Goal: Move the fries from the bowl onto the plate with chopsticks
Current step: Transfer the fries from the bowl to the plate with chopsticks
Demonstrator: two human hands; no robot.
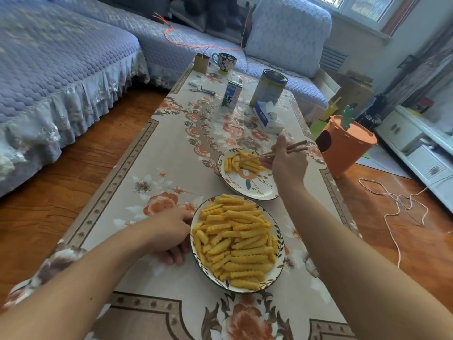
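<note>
A floral bowl (281, 244) near the table's front holds a heap of yellow crinkle-cut fries (235, 241). Beyond it lies a floral plate (252, 187) with a small pile of fries (241, 163) on its far left part. My right hand (286, 163) holds wooden chopsticks (274, 152) over the plate, their tips down among the fries there. I cannot tell whether the tips pinch a fry. My left hand (171, 231) rests on the tablecloth against the bowl's left rim, fingers curled beside it.
On the far table stand a milk carton (231, 94), a tin can (268, 88), a tissue box (268, 117), a cup (224, 61) and keys (202, 90). An orange carrot-shaped bin (343, 146) stands right of the table. A cord (397, 204) lies on the floor.
</note>
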